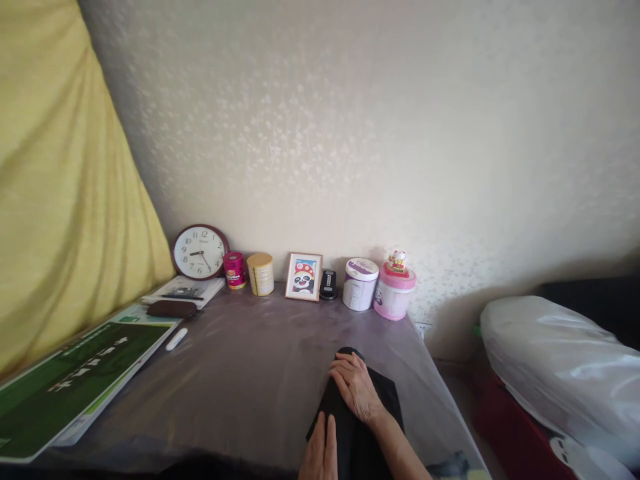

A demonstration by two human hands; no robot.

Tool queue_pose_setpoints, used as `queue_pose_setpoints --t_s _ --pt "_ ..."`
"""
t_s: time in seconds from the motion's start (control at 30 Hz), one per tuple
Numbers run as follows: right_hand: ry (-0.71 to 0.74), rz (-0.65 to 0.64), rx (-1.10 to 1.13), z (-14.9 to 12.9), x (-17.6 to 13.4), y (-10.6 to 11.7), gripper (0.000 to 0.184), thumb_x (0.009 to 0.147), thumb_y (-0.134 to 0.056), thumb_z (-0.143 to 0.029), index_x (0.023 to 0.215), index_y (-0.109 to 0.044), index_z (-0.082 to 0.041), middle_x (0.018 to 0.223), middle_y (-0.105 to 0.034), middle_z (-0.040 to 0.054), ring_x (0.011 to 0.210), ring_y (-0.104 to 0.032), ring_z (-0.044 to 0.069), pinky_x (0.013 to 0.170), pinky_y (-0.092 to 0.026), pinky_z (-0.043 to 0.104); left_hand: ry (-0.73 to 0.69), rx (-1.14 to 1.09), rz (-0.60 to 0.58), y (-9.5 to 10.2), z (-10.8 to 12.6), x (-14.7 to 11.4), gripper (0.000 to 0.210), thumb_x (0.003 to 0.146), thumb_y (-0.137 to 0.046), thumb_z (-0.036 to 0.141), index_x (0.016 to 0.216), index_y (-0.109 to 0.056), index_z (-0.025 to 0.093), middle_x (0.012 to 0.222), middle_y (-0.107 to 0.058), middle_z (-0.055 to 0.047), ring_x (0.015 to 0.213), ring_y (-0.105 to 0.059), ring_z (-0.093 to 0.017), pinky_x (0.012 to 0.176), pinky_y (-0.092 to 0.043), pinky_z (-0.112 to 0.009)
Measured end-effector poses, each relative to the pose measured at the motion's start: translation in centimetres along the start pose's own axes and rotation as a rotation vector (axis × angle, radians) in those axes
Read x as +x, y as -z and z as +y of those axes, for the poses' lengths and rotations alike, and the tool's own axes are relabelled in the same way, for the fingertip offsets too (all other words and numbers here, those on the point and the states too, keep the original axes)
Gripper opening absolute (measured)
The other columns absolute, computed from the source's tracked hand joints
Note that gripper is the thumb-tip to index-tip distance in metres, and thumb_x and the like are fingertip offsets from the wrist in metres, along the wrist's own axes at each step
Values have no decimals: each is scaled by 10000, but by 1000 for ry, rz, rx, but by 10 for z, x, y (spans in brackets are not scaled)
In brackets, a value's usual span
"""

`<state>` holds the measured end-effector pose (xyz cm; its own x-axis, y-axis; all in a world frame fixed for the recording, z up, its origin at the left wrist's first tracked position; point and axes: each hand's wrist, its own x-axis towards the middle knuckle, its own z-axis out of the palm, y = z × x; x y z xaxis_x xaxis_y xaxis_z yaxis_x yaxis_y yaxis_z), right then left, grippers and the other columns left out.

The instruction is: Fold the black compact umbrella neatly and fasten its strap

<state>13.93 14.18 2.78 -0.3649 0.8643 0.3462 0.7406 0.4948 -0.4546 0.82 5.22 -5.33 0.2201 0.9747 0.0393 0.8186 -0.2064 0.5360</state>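
A black piece of fabric [373,407], seemingly folded, lies on the table near its front right part. My right hand [354,387] rests palm down on its upper part, fingers stretched out and slightly bent. Lower and to the left, my left hand [321,450] touches the fabric's left edge with straight fingers, seen partly from the side. The bottom of the frame cuts off part of the left hand and of the fabric. What kind of garment or cloth it is, I cannot tell.
A grey-brown cover [240,380] spans the table. Along the wall stand a clock [201,252], tins [261,275], a framed panda picture [303,277] and tubs [361,285]. Green boards [85,380] lie left. A plastic-wrapped bundle [555,360] sits beyond the right edge.
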Motion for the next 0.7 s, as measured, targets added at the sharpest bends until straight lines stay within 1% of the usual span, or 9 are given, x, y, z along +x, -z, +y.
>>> queue_pose_setpoints --t_s 0.07,0.13,0.23,0.3,0.37,0.47,0.57,0.63,0.7 --pt "-34 13 0 10 9 -2 338 923 -343 -262 944 -680 -264 1005 -682 15 1159 -470 200 1049 -201 440 26 -29 -48 2 1 1 551 795 -222 11 1328 -309 124 1416 -285 -129 1302 -307 -207 1067 -282 -308" --pt "-70 32 6 17 18 -3 343 920 -344 -277 919 -686 -251 1012 -679 20 1150 -475 197 1025 -256 403 45 -52 -85 6 2 2 562 794 -209 5 1332 -304 133 1428 -266 -112 1316 -275 -191 1078 -250 -293" --pt "-119 72 12 27 27 -5 357 918 -324 -288 935 -676 -230 1054 -661 38 1064 -539 182 969 -336 349 69 -78 -125 12 3 2 582 784 -223 3 1347 -279 143 1445 -235 -92 1328 -248 -188 1084 -230 -285" --pt "-172 119 7 34 28 -4 358 912 -316 -292 986 -654 -205 1049 -659 60 997 -577 182 955 -356 346 75 -92 -145 16 5 2 596 779 -235 7 1358 -254 149 1455 -218 -80 1334 -234 -187 1087 -218 -282" --pt "-264 201 -2 43 23 -1 352 890 -337 -312 1017 -635 -173 1032 -664 84 985 -586 201 943 -375 351 74 -106 -165 22 7 1 616 767 -260 15 1368 -226 148 1465 -194 -78 1343 -213 -195 1093 -201 -292" --pt "-455 349 3 60 0 10 361 833 -379 -345 999 -629 -145 1034 -663 114 985 -595 222 902 -416 337 51 -121 -211 32 10 -2 680 718 -287 0 1379 -185 122 1475 -155 -99 1351 -191 -204 1094 -192 -302" --pt "-635 457 18 74 -37 26 367 795 -378 -382 951 -630 -164 999 -676 112 937 -622 226 836 -449 316 16 -137 -227 40 13 -7 786 643 -337 -14 1391 -142 126 1489 -120 -92 1359 -166 -185 1094 -188 -295" --pt "-725 474 24 76 -61 34 365 787 -367 -417 907 -625 -189 948 -688 104 891 -638 230 789 -456 307 -4 -149 -204 43 15 -11 839 610 -369 -6 1397 -117 135 1494 -105 -83 1362 -155 -183 1097 -189 -307" --pt "-790 423 71 71 -80 39 374 785 -346 -450 873 -614 -203 875 -697 93 822 -653 228 734 -461 298 -29 -150 -169 44 15 -15 848 607 -380 7 1401 -106 131 1496 -101 -88 1362 -158 -191 1099 -196 -326"
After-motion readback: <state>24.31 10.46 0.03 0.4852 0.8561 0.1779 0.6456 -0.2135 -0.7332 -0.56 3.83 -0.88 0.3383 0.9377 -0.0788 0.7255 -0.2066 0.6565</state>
